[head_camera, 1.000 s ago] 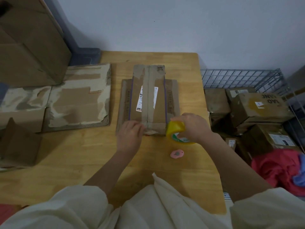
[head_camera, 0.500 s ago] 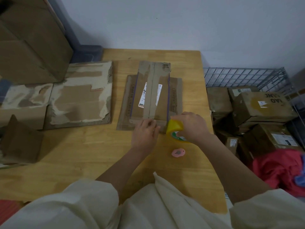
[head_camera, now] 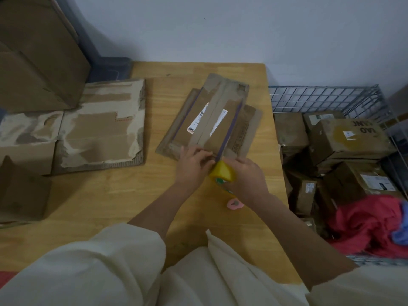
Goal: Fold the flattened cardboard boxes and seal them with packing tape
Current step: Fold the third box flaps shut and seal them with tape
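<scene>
A folded brown cardboard box (head_camera: pixel 212 120) with white labels and a tape strip down its middle lies on the wooden table (head_camera: pixel 110 199), turned slightly clockwise. My right hand (head_camera: pixel 247 180) grips a yellow roll of packing tape (head_camera: pixel 221 173) at the box's near end. My left hand (head_camera: pixel 194 164) rests on that near end beside the roll, its fingertips pressing at the seam. The box sits on a larger flat cardboard sheet (head_camera: pixel 247 129).
Torn flattened cardboard (head_camera: pixel 99 127) lies at the table's left, with big boxes (head_camera: pixel 37 62) behind it. A small pink object (head_camera: pixel 235 204) sits near my right wrist. A wire basket (head_camera: pixel 326 98) at the right holds several boxes and a red cloth (head_camera: pixel 371 224).
The box has turned clockwise. My left hand slid right along the near end toward the tape roll, and both hands now meet there.
</scene>
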